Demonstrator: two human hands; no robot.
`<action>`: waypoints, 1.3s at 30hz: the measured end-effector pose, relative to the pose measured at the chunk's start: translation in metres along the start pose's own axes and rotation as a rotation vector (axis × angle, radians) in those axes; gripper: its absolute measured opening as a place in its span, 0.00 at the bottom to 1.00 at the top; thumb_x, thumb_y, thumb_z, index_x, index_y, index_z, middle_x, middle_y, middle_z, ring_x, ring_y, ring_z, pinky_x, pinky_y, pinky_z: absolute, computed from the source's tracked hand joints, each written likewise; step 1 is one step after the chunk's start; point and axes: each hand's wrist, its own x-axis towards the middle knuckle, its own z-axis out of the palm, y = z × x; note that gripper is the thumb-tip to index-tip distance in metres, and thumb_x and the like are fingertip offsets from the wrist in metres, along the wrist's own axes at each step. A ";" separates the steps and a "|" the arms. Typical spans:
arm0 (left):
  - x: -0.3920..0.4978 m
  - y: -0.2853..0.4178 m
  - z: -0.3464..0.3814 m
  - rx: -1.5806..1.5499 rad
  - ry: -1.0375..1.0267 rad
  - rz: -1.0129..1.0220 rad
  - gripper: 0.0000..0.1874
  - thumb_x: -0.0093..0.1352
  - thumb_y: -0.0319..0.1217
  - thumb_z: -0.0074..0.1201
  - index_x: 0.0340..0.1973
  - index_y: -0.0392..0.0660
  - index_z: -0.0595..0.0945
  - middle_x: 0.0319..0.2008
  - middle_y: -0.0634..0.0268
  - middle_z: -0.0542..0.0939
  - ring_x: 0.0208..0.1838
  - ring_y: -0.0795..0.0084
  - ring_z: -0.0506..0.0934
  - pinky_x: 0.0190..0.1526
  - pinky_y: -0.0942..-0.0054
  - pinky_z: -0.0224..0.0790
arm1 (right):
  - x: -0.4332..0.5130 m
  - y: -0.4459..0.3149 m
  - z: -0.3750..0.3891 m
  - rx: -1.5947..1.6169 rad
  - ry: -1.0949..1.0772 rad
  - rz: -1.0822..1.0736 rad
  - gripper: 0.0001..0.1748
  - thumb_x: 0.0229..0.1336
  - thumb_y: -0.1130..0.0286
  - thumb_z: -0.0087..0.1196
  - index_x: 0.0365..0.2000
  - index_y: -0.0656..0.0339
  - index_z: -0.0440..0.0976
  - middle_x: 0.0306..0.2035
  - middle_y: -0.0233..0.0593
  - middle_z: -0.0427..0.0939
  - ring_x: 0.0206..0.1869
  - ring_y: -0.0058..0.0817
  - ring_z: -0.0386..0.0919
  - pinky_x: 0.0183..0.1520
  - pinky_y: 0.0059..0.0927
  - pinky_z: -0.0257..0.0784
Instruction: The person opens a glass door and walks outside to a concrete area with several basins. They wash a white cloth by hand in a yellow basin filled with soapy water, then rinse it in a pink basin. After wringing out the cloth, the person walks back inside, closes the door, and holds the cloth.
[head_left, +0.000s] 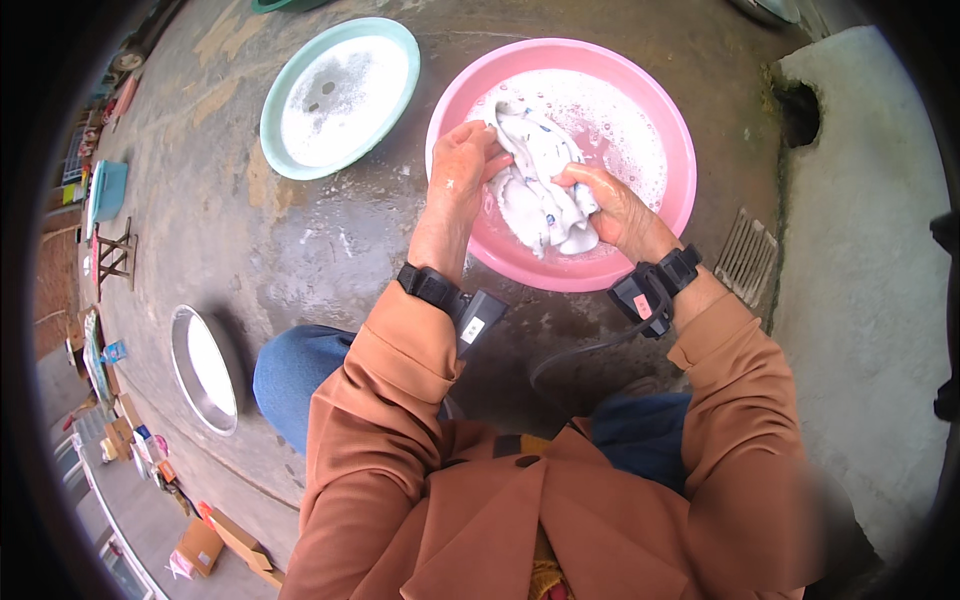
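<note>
A pink plastic basin (679, 154) with sudsy water stands on the wet floor in front of me. Over it, a wet white cloth with small coloured prints (536, 176) is bunched between my hands. My right hand (611, 202) grips the lower right part of the cloth, thumb on top. At the cloth's upper left edge is my left hand (469, 157), its fingers curled and touching the fabric; the fingertips partly hide their hold. The lower end of the cloth hangs inside the basin's near side. Both wrists wear strapped black devices, a cable running from the right one.
A light green basin of suds (276, 146) stands left of the pink one. A metal basin (180, 375) lies further left. On the right are a floor drain grate (746, 255) and a concrete ledge (855, 247) with a hole. Cardboard boxes (199, 544) and a teal bin (110, 191) are at the far left.
</note>
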 end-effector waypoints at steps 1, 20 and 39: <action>0.002 -0.004 -0.001 0.033 0.043 -0.004 0.19 0.68 0.25 0.47 0.53 0.30 0.68 0.42 0.52 0.78 0.46 0.63 0.78 0.49 0.65 0.73 | 0.000 0.001 -0.001 -0.041 0.033 0.017 0.17 0.53 0.67 0.53 0.42 0.66 0.72 0.35 0.38 0.78 0.35 0.24 0.79 0.36 0.27 0.79; -0.013 -0.057 0.015 -0.706 -0.375 -0.268 0.32 0.71 0.57 0.37 0.57 0.43 0.68 0.54 0.56 0.72 0.57 0.62 0.72 0.57 0.59 0.68 | -0.014 -0.009 0.043 0.175 -0.114 -0.021 0.20 0.60 0.57 0.54 0.45 0.63 0.72 0.35 0.36 0.79 0.32 0.20 0.80 0.30 0.19 0.77; 0.002 -0.059 0.005 0.265 0.126 0.091 0.25 0.56 0.34 0.65 0.45 0.34 0.76 0.38 0.52 0.80 0.40 0.65 0.79 0.42 0.69 0.71 | 0.002 0.010 0.042 -1.475 0.205 -0.137 0.19 0.46 0.70 0.54 0.39 0.71 0.73 0.31 0.59 0.78 0.36 0.52 0.78 0.39 0.44 0.72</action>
